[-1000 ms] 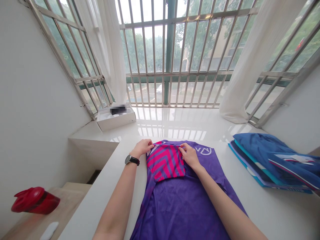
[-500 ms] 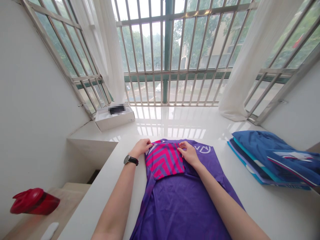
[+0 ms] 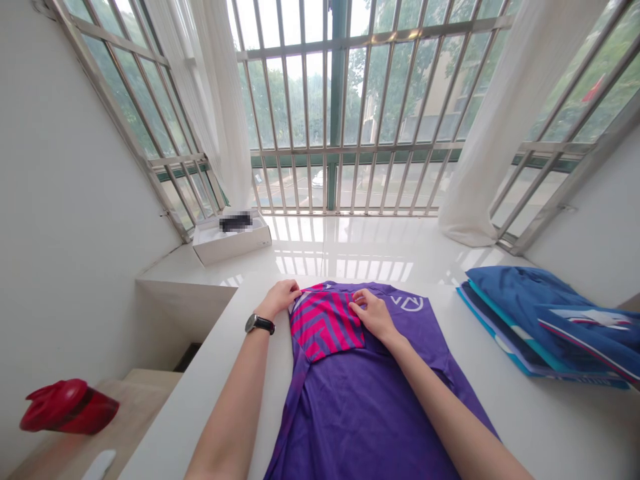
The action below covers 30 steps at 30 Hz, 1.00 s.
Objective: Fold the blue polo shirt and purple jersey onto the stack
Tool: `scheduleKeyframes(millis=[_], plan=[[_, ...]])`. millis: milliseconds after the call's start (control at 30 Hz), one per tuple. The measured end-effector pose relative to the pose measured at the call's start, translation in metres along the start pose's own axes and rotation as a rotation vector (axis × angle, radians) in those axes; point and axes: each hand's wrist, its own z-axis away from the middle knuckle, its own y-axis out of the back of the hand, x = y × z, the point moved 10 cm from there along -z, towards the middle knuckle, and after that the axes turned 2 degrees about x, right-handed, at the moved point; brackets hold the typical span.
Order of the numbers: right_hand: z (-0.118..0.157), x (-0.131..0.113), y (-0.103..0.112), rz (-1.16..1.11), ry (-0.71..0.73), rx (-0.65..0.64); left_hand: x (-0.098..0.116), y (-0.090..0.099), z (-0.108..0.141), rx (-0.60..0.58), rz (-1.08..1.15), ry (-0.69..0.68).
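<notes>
Jersey (image 3: 360,403) lies across the white table (image 3: 543,423), likely light, soft, slippery; left hand (image 3: 279,299) pinches one upper corner of the striped sleeve (image 3: 327,327), right hand (image 3: 375,315) the other, and I'd favour those corners.

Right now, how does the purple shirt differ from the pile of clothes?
The purple shirt is one garment, mostly spread out; the pile of clothes is several, folded and stacked. The shirt has pink stripes; the pile's top is mostly blue. Both lie on the white surface.
</notes>
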Motion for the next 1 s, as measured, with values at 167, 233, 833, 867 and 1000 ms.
scheduleKeyframes(millis=[167, 233, 833, 867, 1000], plan=[[0.0, -0.002, -0.001, 0.013, 0.022, 0.002, 0.006, -0.004, 0.002, -0.038, 0.019, 0.001], [0.0, -0.002, -0.001, 0.019, 0.022, -0.01, 0.01, -0.005, 0.002, -0.052, 0.019, -0.007], [0.002, 0.0, -0.004, 0.039, 0.024, -0.05, 0.062, 0.057, 0.038, 0.039, -0.026, -0.072], [0.002, 0.0, -0.004, 0.038, 0.03, -0.049, 0.065, 0.06, 0.051, 0.034, -0.029, -0.066], [0.002, 0.001, -0.004, 0.03, 0.042, -0.049, 0.084, 0.048, 0.117, -0.016, -0.051, -0.067]])
